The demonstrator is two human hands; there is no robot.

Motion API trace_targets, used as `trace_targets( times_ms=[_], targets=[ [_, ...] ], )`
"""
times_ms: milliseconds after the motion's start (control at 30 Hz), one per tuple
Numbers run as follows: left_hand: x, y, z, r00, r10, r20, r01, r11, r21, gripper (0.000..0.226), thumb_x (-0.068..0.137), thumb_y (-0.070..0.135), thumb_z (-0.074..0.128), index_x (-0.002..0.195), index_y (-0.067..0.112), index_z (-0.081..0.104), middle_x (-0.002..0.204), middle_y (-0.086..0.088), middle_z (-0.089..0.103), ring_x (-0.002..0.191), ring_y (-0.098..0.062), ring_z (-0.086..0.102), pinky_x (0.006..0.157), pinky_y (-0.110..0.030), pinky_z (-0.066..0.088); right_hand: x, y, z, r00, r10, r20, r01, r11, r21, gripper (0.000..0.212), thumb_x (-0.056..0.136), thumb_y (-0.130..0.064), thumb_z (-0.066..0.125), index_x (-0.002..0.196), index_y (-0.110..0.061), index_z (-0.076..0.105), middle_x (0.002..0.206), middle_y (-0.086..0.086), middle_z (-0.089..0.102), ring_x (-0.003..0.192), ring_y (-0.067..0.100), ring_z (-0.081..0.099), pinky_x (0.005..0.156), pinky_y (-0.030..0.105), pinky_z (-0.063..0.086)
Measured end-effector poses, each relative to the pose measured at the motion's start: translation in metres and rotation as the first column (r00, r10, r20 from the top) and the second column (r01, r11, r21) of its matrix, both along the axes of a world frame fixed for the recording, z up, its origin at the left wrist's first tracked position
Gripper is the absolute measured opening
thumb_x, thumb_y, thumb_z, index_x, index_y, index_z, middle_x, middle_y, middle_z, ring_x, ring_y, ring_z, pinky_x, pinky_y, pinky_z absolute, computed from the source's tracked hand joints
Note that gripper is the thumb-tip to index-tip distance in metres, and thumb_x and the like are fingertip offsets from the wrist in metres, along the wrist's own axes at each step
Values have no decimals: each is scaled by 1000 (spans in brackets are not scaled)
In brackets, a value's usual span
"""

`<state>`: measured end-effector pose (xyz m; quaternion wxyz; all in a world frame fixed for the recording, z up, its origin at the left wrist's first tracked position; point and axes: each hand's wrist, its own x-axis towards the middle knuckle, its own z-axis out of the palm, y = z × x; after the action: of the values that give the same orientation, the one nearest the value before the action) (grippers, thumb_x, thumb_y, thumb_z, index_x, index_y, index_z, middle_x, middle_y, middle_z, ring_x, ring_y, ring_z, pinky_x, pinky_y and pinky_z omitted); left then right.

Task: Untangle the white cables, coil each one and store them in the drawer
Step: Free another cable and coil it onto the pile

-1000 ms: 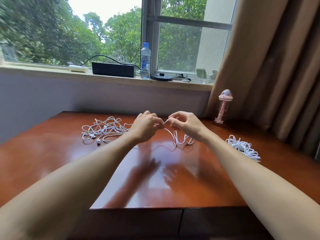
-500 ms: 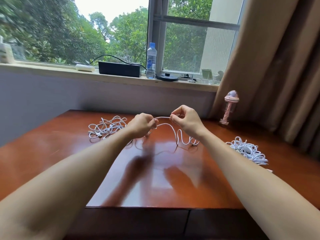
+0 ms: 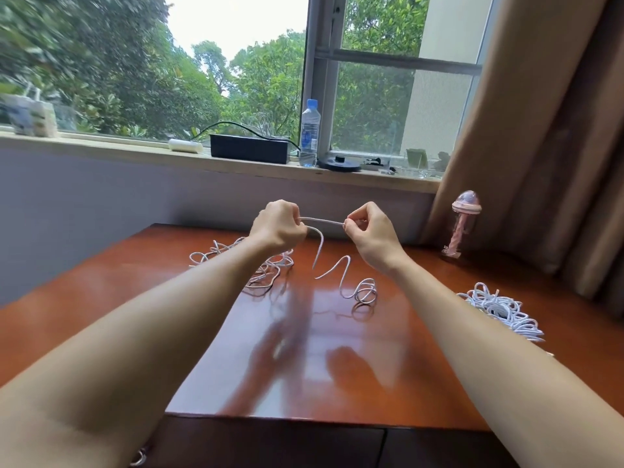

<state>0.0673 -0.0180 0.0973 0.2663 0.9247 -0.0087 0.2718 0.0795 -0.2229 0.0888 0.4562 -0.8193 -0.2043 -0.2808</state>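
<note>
Above the glossy wooden surface [image 3: 135, 298], the left hand [image 3: 277, 228] and right hand [image 3: 368, 231] each pinch one white cable [image 3: 322, 221], its slack trailing onto the wood beside a tangled cable pile [image 3: 266, 265].

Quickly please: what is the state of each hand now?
Left hand: closed, gripping the white cable.
Right hand: closed, pinching the same cable.

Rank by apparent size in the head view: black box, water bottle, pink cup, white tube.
1. black box, largest.
2-3. pink cup and water bottle look alike; the cup stands nearer the camera, so I do not rank them.
4. white tube, smallest.
</note>
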Motion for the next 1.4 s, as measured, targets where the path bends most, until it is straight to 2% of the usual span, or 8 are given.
trace_targets(
  times_ms=[267, 467, 667, 833, 1000, 1133, 1333, 1400],
  targets=[
    [7, 14, -30, 945, -265, -191, 237, 959, -158, 30, 83, 27, 70, 61, 17, 52, 66, 1, 57, 60, -18, 52, 54, -24, 41, 6, -1, -34, 987, 57, -148, -78, 987, -138, 27, 100, -7, 47, 112, -17, 69, 99, 1, 61, 85, 10, 56, 72, 14, 42],
    [11, 16, -57, 940, -321, -118, 296, 937, -187, 28, 90, 37, 69, 66, 23, 67, 109, -10, 57, 85, -25, 71, 69, -37, 56, 6, 10, -51, 974, 42, -223, -107, 951, -289, 26, 96, -10, 52, 101, -19, 76, 102, 0, 64, 89, 12, 58, 79, 21, 40],
    [4, 11, -52, 933, -351, -79, 335, 928, -163, 20, 89, 34, 71, 74, 22, 76, 93, -8, 68, 71, -22, 72, 65, -44, 62, 4, 22, -48, 916, 177, -361, -233, 965, -118, 34, 88, -1, 46, 91, -19, 75, 77, 3, 70, 65, 14, 56, 63, 25, 47],
    [-7, 21, -55, 926, -325, -193, 325, 945, -34, 33, 85, 40, 63, 67, 16, 76, 96, -8, 67, 92, -20, 66, 84, -35, 51, 3, 19, -53, 917, 69, -393, -251, 865, -434, 33, 86, -6, 53, 107, -22, 72, 95, -1, 73, 80, 14, 66, 68, 16, 51],
    [-9, 28, -71, 922, -309, -232, 308, 950, -42, 50, 96, 35, 55, 52, 16, 73, 88, -4, 72, 85, -18, 66, 81, -33, 50, 1, 12, -58, 823, 92, -561, -391, 808, -441, 22, 93, -26, 67, 114, -23, 70, 99, 0, 74, 74, 14, 65, 56, 20, 50],
    [-10, 30, -83, 915, -331, -232, 351, 935, 48, 44, 87, 23, 61, 43, 27, 61, 83, 0, 62, 103, -6, 50, 91, -30, 46, 2, 11, -57, 824, 122, -553, -399, 817, -416, 17, 90, -20, 71, 106, -17, 76, 90, 4, 78, 71, 13, 67, 66, 28, 53],
    [-12, 28, -87, 909, -344, -237, 371, 925, 79, 5, 83, 21, 76, 85, 24, 72, 113, -3, 44, 104, -11, 48, 94, -19, 40, 11, 7, -59, 906, 56, -420, -240, 884, -401, 24, 83, -10, 72, 106, -13, 77, 98, 2, 74, 88, 21, 72, 82, 32, 60],
    [-10, 29, -88, 903, -343, -257, 374, 924, 83, 10, 82, 23, 79, 89, 24, 72, 115, -3, 41, 103, -12, 48, 91, -16, 36, 14, 3, -58, 932, 14, -362, -172, 896, -409, 30, 84, -7, 69, 112, -12, 75, 100, 1, 70, 80, 16, 69, 73, 25, 59]
  ],
)
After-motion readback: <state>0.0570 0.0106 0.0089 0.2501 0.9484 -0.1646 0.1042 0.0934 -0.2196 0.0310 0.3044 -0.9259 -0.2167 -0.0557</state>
